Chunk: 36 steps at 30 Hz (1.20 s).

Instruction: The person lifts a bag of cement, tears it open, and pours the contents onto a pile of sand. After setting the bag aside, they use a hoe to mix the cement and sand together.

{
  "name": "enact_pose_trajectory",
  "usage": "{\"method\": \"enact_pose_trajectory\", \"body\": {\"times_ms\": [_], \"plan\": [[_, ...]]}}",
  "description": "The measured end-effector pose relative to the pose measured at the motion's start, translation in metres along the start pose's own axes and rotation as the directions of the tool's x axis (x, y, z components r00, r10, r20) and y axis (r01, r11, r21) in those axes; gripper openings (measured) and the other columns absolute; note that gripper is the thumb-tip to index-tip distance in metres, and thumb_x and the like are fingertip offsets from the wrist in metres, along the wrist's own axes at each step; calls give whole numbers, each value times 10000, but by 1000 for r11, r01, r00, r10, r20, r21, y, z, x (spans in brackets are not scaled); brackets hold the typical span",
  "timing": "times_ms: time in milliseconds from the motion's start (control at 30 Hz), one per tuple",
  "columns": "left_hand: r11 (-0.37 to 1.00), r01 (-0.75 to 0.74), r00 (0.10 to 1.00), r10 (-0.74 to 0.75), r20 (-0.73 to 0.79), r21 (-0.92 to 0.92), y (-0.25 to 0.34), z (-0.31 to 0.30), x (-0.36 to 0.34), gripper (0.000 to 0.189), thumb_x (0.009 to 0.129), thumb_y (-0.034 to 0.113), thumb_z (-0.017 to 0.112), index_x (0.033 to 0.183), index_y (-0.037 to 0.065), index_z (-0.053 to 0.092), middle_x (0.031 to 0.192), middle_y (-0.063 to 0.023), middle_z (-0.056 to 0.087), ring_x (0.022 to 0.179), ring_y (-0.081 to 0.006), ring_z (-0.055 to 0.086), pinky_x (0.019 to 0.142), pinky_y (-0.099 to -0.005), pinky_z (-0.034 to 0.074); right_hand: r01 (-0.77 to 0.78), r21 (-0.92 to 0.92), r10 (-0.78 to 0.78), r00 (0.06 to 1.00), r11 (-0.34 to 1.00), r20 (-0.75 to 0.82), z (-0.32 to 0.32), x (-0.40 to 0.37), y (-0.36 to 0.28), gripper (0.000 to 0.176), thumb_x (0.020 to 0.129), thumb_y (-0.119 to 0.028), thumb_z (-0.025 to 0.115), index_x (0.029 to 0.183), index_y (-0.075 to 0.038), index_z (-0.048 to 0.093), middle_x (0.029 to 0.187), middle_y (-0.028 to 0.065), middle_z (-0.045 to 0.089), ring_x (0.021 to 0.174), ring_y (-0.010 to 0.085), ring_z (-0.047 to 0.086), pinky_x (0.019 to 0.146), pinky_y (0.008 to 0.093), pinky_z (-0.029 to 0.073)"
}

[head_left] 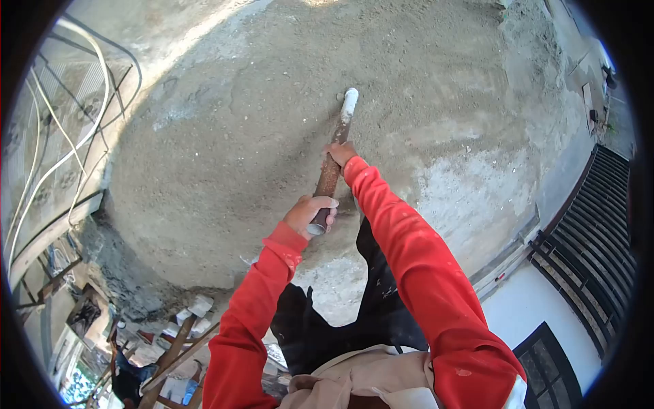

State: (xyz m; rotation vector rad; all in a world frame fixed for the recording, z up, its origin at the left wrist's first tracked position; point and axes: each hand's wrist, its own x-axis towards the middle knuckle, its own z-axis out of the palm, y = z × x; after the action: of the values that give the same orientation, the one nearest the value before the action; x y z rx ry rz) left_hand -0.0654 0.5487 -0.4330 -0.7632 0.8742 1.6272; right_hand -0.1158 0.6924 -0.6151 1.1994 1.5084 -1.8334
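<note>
A brown, dirt-covered pipe (330, 174) with a white end piece (349, 102) slants across the middle of the view, its far end over the rough grey mortar surface (225, 157). My left hand (308, 214) is wrapped round the pipe near its open lower end. Farther up the shaft, my right hand (342, 153) grips the pipe from the right side. Whether the white end touches the mortar I cannot tell.
White cables (102, 88) hang at the upper left. Broken blocks (197, 305) and wooden boards (170, 354) lie at the lower left. Dark metal railings (589, 218) and a white wall (555, 293) stand at the right.
</note>
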Motion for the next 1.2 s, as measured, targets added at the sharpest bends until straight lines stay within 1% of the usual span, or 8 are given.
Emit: {"method": "enact_pose_trajectory", "body": {"times_ms": [267, 433, 533, 633, 800, 900, 1000, 1200], "plan": [[984, -132, 991, 134, 7, -122, -117, -114, -238, 188, 733, 160, 575, 810, 36, 456, 590, -16, 456, 420, -89, 442, 387, -234, 382, -189, 313, 141, 975, 931, 170, 170, -164, 38, 180, 698, 14, 601, 788, 47, 449, 616, 117, 509, 468, 219, 549, 443, 369, 515], [912, 24, 898, 160, -410, 409, -270, -220, -361, 293, 663, 3, 633, 920, 7, 492, 585, -69, 521, 447, -150, 539, 400, -259, 427, -531, 388, 292, 798, 754, 527, 227, -333, 156, 118, 741, -98, 620, 746, -51, 512, 582, 48, 484, 495, 175, 519, 499, 340, 460], [388, -83, 769, 611, -189, 918, -292, -223, -379, 443, 647, 118, 714, 1016, -4, 500, 626, -82, 560, 481, -145, 556, 457, -289, 457, -612, 462, 360, 773, 642, 523, 203, -353, 161, 140, 732, -104, 632, 698, -60, 504, 570, 43, 478, 491, 176, 511, 502, 348, 456], [800, 208, 957, -49, -285, 562, -251, -171, -317, 547, 653, 159, 741, 1115, 24, 483, 680, -73, 565, 490, -121, 536, 469, -277, 449, -512, 500, 306, 845, 699, 438, 130, -316, 133, 155, 733, -132, 624, 680, -66, 494, 577, 44, 469, 490, 178, 497, 503, 343, 445], [838, -188, 981, 182, 63, 512, -150, -59, -116, 507, 701, 154, 687, 1116, -10, 445, 646, -45, 505, 433, -102, 460, 414, -258, 393, -11, 504, -26, 998, 864, 65, -17, -191, -20, 98, 747, -84, 568, 713, -20, 503, 581, 49, 452, 458, 160, 483, 448, 315, 447], [790, -384, 923, 345, 171, 478, -59, -3, -30, 369, 690, 132, 675, 970, 3, 473, 628, -44, 487, 436, -116, 471, 409, -291, 398, 580, 123, -530, 796, 805, -292, -29, -154, -112, 159, 729, -6, 556, 829, -18, 432, 610, 66, 482, 482, 154, 518, 426, 289, 482], [695, -459, 877, 455, 157, 554, -35, 0, 14, 311, 694, 119, 667, 899, 6, 462, 601, -43, 489, 417, -124, 477, 393, -291, 395, 547, 122, -518, 830, 829, -206, -37, -86, -114, 362, 709, -6, 589, 954, -43, 325, 657, 94, 483, 438, 169, 511, 384, 314, 469], [948, 18, 915, 113, -388, 317, -119, -54, -56, 218, 712, 119, 633, 807, 31, 457, 571, -27, 468, 398, -128, 474, 364, -270, 395, -216, 69, 215, 976, 974, 22, 70, -71, 76, 241, 689, 1, 597, 864, -3, 431, 549, 94, 496, 409, 216, 522, 363, 370, 451]]}}
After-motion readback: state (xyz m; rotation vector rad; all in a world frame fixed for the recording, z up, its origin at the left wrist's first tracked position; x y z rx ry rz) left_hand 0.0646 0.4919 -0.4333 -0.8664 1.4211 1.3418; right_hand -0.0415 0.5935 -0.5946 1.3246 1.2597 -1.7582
